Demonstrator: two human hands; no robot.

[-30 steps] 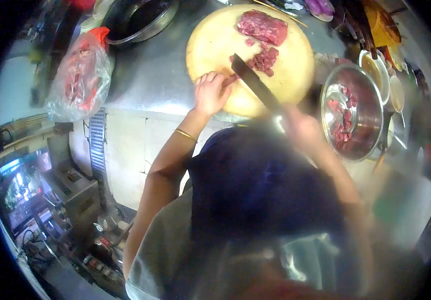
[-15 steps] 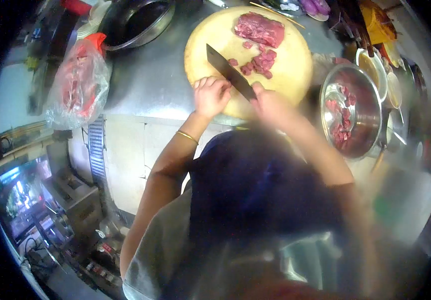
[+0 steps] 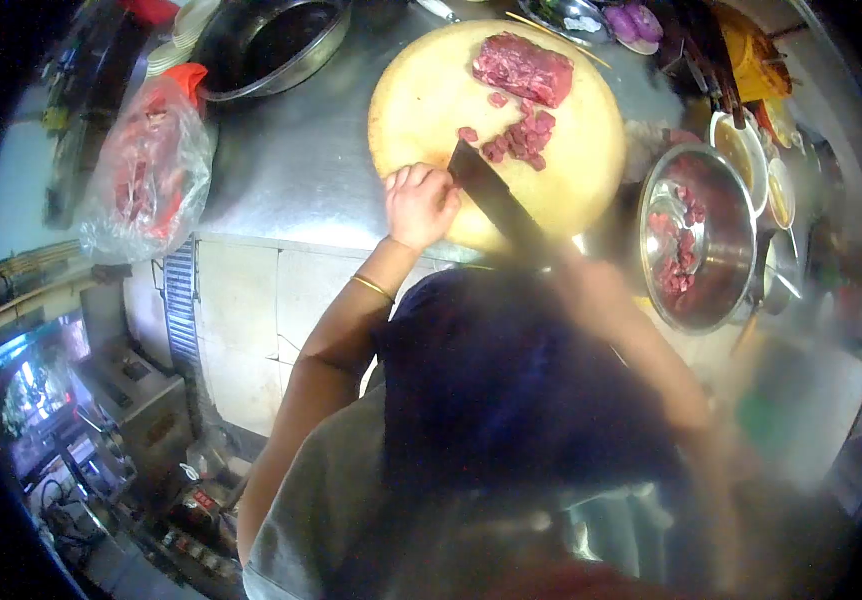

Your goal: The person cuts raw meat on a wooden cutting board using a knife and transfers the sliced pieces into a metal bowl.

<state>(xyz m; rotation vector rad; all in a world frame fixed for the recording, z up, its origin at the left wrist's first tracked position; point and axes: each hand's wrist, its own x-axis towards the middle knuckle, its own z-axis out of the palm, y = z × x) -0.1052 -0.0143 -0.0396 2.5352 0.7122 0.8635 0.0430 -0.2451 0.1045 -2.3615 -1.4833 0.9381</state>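
Observation:
On the round yellowish board [image 3: 406, 110] lie a large piece of raw red meat [image 3: 523, 68] near the back and a cluster of small meat cubes [image 3: 526, 138] in front of it. My right hand [image 3: 586, 285], blurred, holds a dark-bladed knife [image 3: 496, 198] whose tip points up and left over the board. My left hand [image 3: 421, 203], with a gold bangle at the wrist, rests on the board's front left edge, fingers curled together close to the knife tip. Whatever may be under those fingers is hidden.
A steel bowl [image 3: 735, 240] with meat pieces stands right of the board. At the far left are a plastic bag [image 3: 151, 170] of red contents and a large dark pan [image 3: 326, 50]. White bowls [image 3: 759, 180] stand at the right, purple onions [image 3: 633, 22] at the back.
My right hand and the knife have moved right and toward me, so the tip is now beside my left hand. My left hand stays in nearly the same place.

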